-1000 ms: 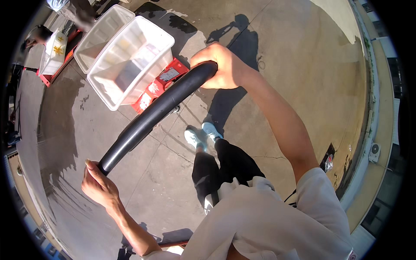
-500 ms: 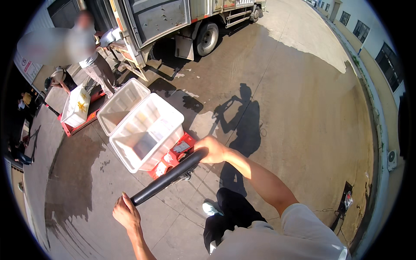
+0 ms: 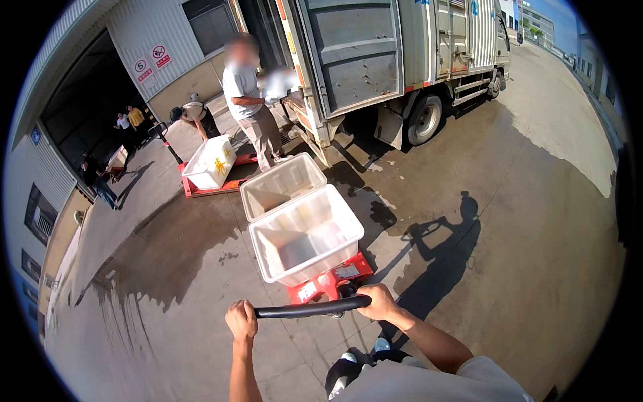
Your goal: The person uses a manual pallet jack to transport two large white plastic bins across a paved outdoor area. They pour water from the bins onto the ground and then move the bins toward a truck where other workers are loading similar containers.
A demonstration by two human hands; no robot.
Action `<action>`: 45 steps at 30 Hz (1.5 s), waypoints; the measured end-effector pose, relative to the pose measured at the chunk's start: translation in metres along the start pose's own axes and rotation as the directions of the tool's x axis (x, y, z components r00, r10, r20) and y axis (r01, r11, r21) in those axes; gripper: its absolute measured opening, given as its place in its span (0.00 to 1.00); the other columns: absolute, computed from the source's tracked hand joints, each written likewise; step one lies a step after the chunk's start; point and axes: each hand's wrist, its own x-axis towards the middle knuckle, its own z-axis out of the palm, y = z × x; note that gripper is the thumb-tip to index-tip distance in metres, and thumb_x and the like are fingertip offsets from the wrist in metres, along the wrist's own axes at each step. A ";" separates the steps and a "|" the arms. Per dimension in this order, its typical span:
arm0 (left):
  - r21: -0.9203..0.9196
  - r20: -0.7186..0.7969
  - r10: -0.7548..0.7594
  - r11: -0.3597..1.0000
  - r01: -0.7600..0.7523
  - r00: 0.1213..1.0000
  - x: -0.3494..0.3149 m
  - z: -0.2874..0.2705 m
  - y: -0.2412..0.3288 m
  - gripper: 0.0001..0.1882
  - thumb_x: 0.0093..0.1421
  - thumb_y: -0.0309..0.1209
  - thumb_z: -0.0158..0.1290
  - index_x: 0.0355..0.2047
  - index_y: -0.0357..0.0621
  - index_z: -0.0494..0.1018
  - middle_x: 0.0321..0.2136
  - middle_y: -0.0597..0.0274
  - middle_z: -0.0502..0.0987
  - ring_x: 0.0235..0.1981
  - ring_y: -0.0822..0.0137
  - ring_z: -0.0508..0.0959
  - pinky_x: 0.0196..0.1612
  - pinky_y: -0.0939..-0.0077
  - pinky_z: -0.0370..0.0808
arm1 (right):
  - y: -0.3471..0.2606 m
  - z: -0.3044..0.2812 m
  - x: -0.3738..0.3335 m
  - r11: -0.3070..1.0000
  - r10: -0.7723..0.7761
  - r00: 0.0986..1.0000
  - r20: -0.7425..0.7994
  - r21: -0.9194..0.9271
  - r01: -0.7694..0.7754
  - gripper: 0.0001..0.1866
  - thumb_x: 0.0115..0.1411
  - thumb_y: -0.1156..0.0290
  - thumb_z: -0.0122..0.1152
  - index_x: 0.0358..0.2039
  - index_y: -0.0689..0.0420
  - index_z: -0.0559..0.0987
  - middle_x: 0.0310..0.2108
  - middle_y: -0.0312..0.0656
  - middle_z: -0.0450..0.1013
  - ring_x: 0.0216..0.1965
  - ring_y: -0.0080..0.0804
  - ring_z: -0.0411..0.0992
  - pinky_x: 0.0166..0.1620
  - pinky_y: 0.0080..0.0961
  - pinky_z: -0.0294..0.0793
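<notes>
My left hand (image 3: 242,321) is closed round the left end of a black bar handle (image 3: 301,310). At its other end, my right hand (image 3: 378,303) grips the same bar. Just beyond the bar sits the red body of a pallet jack (image 3: 326,285). It carries an open white plastic bin (image 3: 258,251), which looks mostly empty inside. A second open bin (image 3: 246,201), more cream in colour, stands directly behind the first one. The jack's forks are hidden under the bins.
A box truck (image 3: 355,60) with its rear open stands ahead to the right. Beside its tail is a person in a light shirt (image 3: 241,84). Another person bends over a white bin (image 3: 213,164) on a second red pallet jack (image 3: 196,193). Wet patches darken the concrete (image 3: 177,261).
The handle has swung from a slant to nearly level, with both hands still on it. My view has turned left, so the bins, truck and people sit farther right in the picture.
</notes>
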 end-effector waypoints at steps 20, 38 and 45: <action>-0.052 -0.192 0.056 0.996 -0.067 0.980 0.053 0.044 0.034 0.15 0.55 0.31 0.45 0.13 0.39 0.65 0.13 0.52 0.67 0.18 0.48 0.66 0.24 0.57 0.64 | 0.028 -0.015 0.012 0.984 0.178 0.978 -0.112 0.024 -0.176 0.08 0.38 0.75 0.62 0.22 0.61 0.77 0.18 0.47 0.72 0.22 0.40 0.74 0.27 0.29 0.70; -0.065 -0.256 0.095 0.991 -0.115 0.962 0.068 0.045 0.045 0.13 0.52 0.29 0.47 0.12 0.40 0.65 0.13 0.53 0.67 0.17 0.50 0.67 0.23 0.59 0.64 | 0.022 -0.028 0.021 0.986 0.162 0.972 -0.168 0.002 -0.164 0.09 0.36 0.73 0.63 0.20 0.63 0.75 0.16 0.47 0.71 0.20 0.38 0.74 0.25 0.27 0.68; -0.078 -0.261 0.061 0.993 -0.084 0.963 0.067 0.050 0.037 0.13 0.51 0.29 0.47 0.12 0.40 0.65 0.13 0.54 0.67 0.17 0.50 0.67 0.22 0.58 0.64 | 0.030 -0.022 0.025 0.983 0.179 0.973 -0.145 -0.022 -0.184 0.09 0.37 0.74 0.61 0.22 0.62 0.76 0.18 0.48 0.72 0.22 0.40 0.74 0.26 0.29 0.69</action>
